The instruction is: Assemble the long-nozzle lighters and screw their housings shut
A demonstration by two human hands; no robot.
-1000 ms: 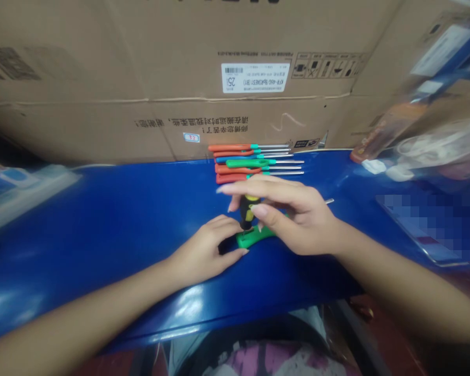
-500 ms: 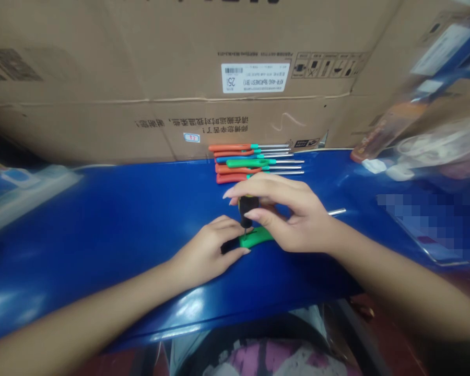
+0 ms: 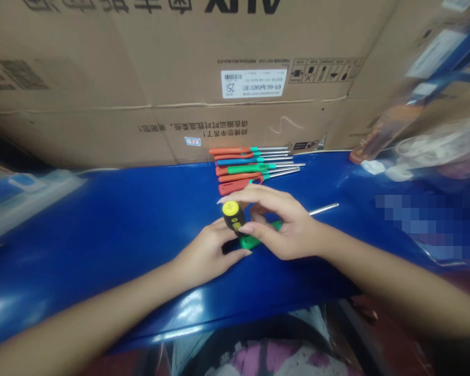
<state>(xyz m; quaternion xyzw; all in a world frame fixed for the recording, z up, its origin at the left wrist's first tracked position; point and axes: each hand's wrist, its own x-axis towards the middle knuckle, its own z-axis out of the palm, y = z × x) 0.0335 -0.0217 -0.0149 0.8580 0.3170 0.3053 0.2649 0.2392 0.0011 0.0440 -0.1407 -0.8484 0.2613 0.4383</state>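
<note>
My right hand [image 3: 284, 219] is closed around a stubby screwdriver [image 3: 233, 218] with a black handle and a yellow cap. The handle tilts to the left, and its lower end is hidden behind my fingers at the lighter. Under it lies a green long-necked gas lighter [image 3: 249, 242] on the blue table. Its metal tube points to the right, beyond my right hand. My left hand [image 3: 203, 256] pinches the handle end of this lighter between thumb and fingers.
Several long-necked lighters [image 3: 241, 176], red, orange, blue and green, lie in a row behind my hands on the blue table [image 3: 121, 224]. A large cardboard box [image 3: 113, 68] stands behind them. To the right are a clear tube-like container [image 3: 387, 133] and plastic bags [image 3: 446, 146].
The screwdriver handle has tipped to the left and toward me, showing its yellow cap. My right hand has shifted slightly left. The left hand keeps its hold on the lighter.
</note>
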